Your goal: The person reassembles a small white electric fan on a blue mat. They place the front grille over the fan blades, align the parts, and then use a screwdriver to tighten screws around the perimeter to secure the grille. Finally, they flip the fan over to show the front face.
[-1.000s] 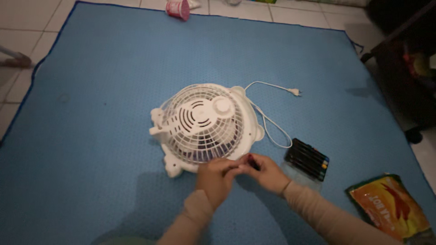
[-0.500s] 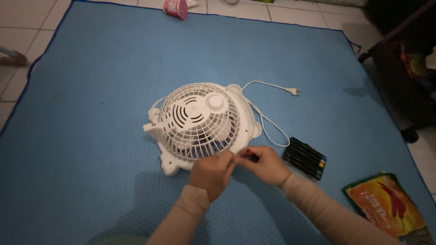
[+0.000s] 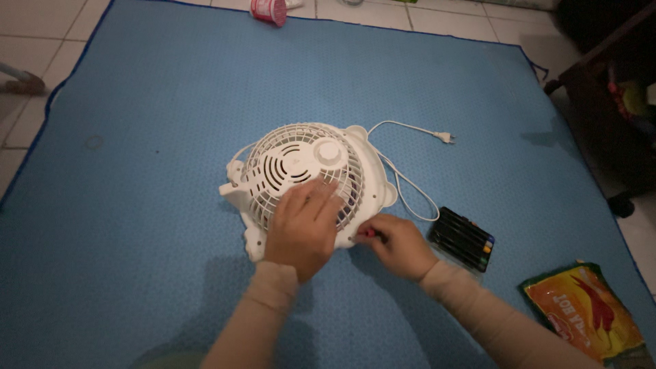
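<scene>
A white desk fan (image 3: 301,164) lies face down on a blue mat (image 3: 137,225), its rear grille up. My left hand (image 3: 301,225) rests flat on the near part of the grille, fingers spread. My right hand (image 3: 396,242) is closed around a small screwdriver (image 3: 370,234) with a red handle, its tip at the fan's near right rim. The fan's white cord and plug (image 3: 443,137) trail off to the right.
A black case of screwdrivers (image 3: 462,238) with coloured ends lies right of my right hand. An orange snack packet (image 3: 591,318) is at the lower right. A pink cup (image 3: 268,10) lies at the mat's far edge. Dark furniture (image 3: 615,102) stands at the right.
My left hand has moved from beside my right hand up onto the fan's grille and spread flat. My right hand stays at the rim with the screwdriver.
</scene>
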